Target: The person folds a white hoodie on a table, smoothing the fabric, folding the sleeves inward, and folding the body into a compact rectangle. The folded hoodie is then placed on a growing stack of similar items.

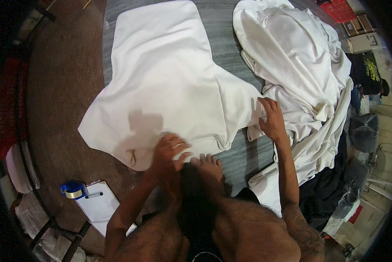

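A white fabric piece (161, 83), cut broad with two flaring sides like a shirt, lies spread in front of me with soft wrinkles. My left hand (167, 153) is at its near edge, fingers curled on the cloth with some white showing between them. On the right, my right hand (273, 120) touches the tip of the flaring side, its thumb and fingers apart. My bare foot (209, 168) rests by the near edge, between my hands. A shadow falls on the cloth above my left hand.
A heap of white cloth (292, 52) lies to the right on the grey streaked surface (237, 159). At lower left are a blue tape dispenser (73, 190), a white pad (97, 205) and a marker (94, 195). A person (366, 74) in dark clothes is at far right.
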Demonstrator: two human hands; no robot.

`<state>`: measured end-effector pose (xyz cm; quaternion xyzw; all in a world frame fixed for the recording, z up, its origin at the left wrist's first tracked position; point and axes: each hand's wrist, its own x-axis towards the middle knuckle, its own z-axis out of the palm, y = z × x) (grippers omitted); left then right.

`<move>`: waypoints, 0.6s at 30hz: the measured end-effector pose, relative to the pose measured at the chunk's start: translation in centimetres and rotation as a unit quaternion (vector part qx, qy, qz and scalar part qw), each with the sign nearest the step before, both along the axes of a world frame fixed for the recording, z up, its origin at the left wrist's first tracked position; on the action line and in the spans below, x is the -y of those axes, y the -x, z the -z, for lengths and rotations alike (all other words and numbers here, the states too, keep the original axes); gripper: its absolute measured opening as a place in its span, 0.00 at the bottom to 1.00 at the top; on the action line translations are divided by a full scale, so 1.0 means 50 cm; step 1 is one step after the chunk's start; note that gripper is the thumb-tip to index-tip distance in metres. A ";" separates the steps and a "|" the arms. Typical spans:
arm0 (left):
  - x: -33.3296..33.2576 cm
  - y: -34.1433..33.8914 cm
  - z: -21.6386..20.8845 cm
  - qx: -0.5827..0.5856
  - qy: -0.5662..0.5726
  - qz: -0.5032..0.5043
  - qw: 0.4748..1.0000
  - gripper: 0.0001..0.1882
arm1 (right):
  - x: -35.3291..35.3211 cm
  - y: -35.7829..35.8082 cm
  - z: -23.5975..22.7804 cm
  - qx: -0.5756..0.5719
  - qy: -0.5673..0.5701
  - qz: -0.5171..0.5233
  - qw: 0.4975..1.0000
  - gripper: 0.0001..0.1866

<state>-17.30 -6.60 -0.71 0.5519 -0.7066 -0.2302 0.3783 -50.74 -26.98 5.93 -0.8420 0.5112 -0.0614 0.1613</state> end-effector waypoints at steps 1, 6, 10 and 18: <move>0.044 0.041 -0.016 0.009 0.005 0.045 0.999 0.20 | 0.013 0.000 0.007 -0.055 0.006 -0.013 0.998 0.36; 0.145 0.199 0.000 0.079 -0.022 0.155 0.985 0.16 | 0.021 0.038 0.068 -0.163 0.010 -0.030 0.986 0.38; 0.149 0.204 0.053 -0.096 -0.050 0.052 0.993 0.15 | 0.044 0.084 0.081 0.034 -0.014 -0.010 0.999 0.21; 0.264 0.165 -0.055 -0.307 -0.113 -0.202 0.923 0.15 | 0.100 0.022 0.091 0.285 0.036 0.184 0.940 0.09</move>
